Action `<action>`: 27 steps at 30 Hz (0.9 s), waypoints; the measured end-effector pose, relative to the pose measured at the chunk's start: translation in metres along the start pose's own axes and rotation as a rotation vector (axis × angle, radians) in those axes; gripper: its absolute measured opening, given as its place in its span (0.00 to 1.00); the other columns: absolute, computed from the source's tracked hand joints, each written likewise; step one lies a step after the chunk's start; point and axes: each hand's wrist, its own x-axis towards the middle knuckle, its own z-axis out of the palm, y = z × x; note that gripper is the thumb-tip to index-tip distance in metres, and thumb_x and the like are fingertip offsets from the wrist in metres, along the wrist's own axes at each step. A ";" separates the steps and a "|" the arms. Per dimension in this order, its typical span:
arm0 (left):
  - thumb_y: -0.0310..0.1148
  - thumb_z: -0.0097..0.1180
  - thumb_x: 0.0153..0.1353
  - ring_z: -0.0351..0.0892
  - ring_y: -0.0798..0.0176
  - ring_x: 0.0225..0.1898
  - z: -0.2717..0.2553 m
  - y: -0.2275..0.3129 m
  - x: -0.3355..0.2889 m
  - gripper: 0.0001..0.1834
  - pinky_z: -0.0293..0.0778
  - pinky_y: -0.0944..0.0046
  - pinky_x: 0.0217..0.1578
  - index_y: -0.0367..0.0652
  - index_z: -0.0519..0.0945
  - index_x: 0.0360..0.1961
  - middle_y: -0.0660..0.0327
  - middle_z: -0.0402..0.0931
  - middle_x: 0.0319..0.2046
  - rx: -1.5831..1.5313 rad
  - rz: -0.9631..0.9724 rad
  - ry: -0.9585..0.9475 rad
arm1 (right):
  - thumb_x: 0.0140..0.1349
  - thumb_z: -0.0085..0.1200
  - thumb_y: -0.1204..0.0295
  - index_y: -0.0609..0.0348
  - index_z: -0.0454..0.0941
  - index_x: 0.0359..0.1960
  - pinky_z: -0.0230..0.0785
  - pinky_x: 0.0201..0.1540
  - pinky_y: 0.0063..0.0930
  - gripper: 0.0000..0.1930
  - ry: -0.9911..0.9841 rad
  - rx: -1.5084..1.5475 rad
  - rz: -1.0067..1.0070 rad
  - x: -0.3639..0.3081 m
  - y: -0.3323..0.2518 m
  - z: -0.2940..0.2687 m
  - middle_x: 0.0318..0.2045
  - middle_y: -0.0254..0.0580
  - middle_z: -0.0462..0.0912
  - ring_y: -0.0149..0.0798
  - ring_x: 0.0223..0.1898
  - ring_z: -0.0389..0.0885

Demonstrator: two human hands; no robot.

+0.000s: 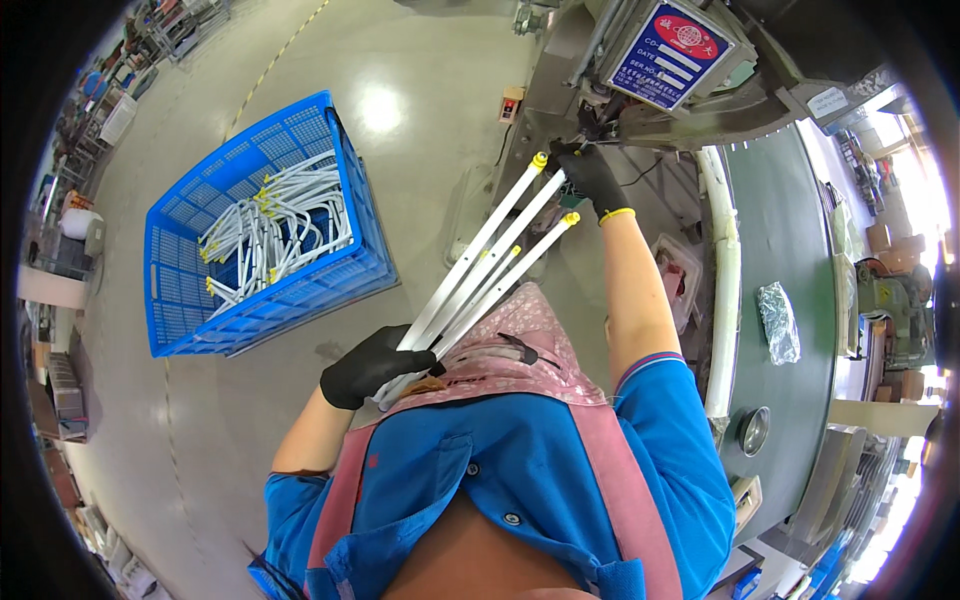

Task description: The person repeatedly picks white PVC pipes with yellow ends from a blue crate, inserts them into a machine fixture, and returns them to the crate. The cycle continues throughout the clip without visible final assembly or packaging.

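My left hand (pixel 372 367), in a black glove, is closed round the lower ends of several white metal tubes (pixel 478 262). The tubes fan out up and to the right, in front of the apron, and several end in yellow fittings (pixel 571 219). My right hand (pixel 592 180), gloved in black too, is closed at the upper end of one tube, just below the working head of a machine (pixel 600 120). That tube's tip is partly hidden by the fingers and the machine.
On the floor to the left stands a blue plastic crate (pixel 300 282) of bent white tubes. A small red switch box (pixel 511 104) sits by the machine. To the right, a green work surface (pixel 775 220) carries a clear plastic bag (pixel 778 322) and a round metal dish (pixel 754 431).
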 end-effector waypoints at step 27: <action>0.34 0.60 0.54 0.76 0.65 0.41 -0.001 -0.035 0.014 0.23 0.68 0.67 0.47 0.32 0.75 0.50 0.55 0.79 0.42 0.043 -0.001 0.036 | 0.62 0.53 0.69 0.61 0.79 0.38 0.64 0.27 0.20 0.09 -0.001 0.328 0.063 -0.098 0.053 0.004 0.25 0.31 0.77 0.23 0.24 0.71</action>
